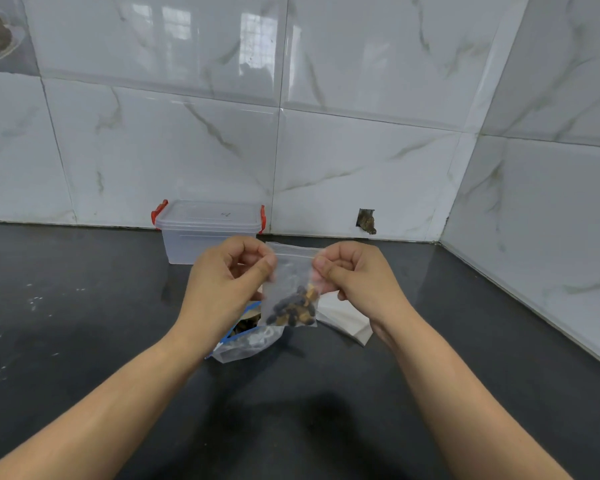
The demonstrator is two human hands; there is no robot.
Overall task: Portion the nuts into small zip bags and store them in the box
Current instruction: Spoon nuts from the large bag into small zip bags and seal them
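**One portion bagged, sealing and storing to come**

The left hand (231,268) and the right hand (352,271) each pinch an upper corner of a small clear plastic zip bag (293,289), thumb against curled fingers, and hold it up above the dark stone counter (84,323). A clump of dark and tan nuts (293,308) sits at the bottom of this bag, so this portion looks filled. Whether the zip strip along the top is pressed closed I cannot tell (the plastic is blurred there).

Below the hands lies a larger clear bag with a blue edge (243,341), which seems to hold the remaining supply. Just beside it, to the right, rests a flat white packet (347,320), possibly spare bags.

The clear plastic box with red latches (208,230) stands against the tiled wall, well behind the hands, its lid on. It looks empty, so sealing, opening the box and storing remain, and likely further portions.
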